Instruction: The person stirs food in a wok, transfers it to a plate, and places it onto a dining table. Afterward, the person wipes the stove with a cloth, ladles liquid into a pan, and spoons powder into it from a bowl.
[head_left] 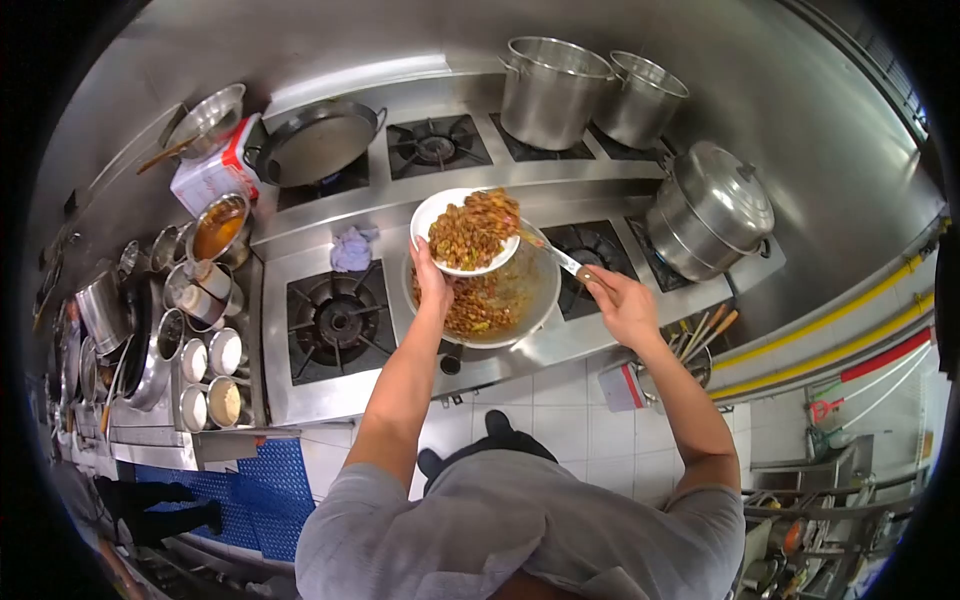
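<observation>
My left hand [432,280] grips a white bowl [428,210] by its near left side and holds it over a wide metal pan [546,285]. Brown, chunky cooked food [465,235] with green bits fills much of the bowl. In my right hand [625,308] is a metal spatula [562,262] with a brown handle, fingers closed round it. Its head reaches the bowl's right edge, covered by a heap of the same food. More of this food [480,308] lies in the pan, partly hidden under the bowl.
Burners flank the pan, with a crumpled cloth [351,249] behind the left burner [340,318]. Tall pots [555,95] and a lidded steamer [710,210] stand behind and right. Containers of seasonings [223,350] sit left. A dark-clothed person's legs [150,510] show lower left.
</observation>
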